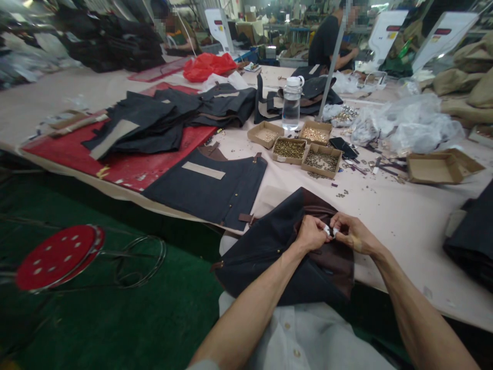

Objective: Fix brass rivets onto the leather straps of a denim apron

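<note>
Across my lap and the table edge lies a dark navy fabric piece [265,246] with a brown panel [342,267] and small metal studs. Over the brown panel, my left hand [313,234] is closed in a pinch. Facing it from the right, my right hand [352,234] pinches too, the fingertips almost meeting. White wrapping shows on the fingertips of both hands. Something small and dark is between them, too small to name. Another navy panel [208,185] with a beige strip and brown tabs lies flat at the left.
Small cardboard boxes [289,160] of metal fittings stand beyond my hands, near a water bottle [291,105]. Stacked navy pieces [154,118] cover a red board [57,149]. Plastic bags [408,123] lie right. A red stool [57,257] stands left; people work behind.
</note>
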The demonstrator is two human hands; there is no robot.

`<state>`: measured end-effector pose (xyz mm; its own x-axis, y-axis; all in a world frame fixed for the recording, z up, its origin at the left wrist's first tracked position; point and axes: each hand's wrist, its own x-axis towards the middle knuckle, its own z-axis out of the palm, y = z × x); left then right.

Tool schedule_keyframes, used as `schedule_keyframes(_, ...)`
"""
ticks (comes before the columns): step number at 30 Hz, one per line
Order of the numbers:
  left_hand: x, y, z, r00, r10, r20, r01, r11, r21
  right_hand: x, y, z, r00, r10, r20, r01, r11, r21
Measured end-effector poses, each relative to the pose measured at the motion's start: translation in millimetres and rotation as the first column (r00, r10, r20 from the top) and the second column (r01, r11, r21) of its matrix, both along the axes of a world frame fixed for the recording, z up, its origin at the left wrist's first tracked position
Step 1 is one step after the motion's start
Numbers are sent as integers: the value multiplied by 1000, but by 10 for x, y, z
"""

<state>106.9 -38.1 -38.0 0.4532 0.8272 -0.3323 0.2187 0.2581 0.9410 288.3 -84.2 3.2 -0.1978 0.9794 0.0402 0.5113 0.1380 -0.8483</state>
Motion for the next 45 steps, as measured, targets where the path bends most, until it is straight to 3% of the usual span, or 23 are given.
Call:
schedule_keyframes(4, -18, 30, 32, 996, -15, 84, 21, 997, -72, -17, 22, 10, 999, -26, -24, 25, 999, -32)
schedule_keyframes(10, 58, 8, 200, 992, 113, 51, -105, 983, -151, -12, -2, -60, 965, -71, -253, 26, 984, -178)
schedule_keyframes(14, 76, -5, 207, 970, 209, -121, -204, 977, 58, -24, 8, -184, 971, -55, -231, 36, 995, -89)
schedule_keyframes(17, 48, -7, 203, 928, 322, -187, -273, 931, 243, -51, 31, -282, 977, -89, -195, 76, 994, -76)
schedule_keyframes(24, 2, 65, 263, 876, 396, -274, -335, 910, 245, -130, -11, -346, 997, -68, 26, 62, 977, 203)
schedule_keyframes(30, -68, 126, 311, 858, 398, -325, -320, 909, 269, -205, -109, -382, 965, -146, 219, 66, 939, 338)
schedule_keyframes(37, -347, 208, 349, 840, 373, -395, -227, 901, 369, -209, -108, -410, 943, -161, 291, 78, 958, 278)
schedule_keyframes(45, -540, 138, 323, 909, 62, -412, 87, 939, 332, -224, -47, -371, 944, -174, 282, 141, 981, 134)
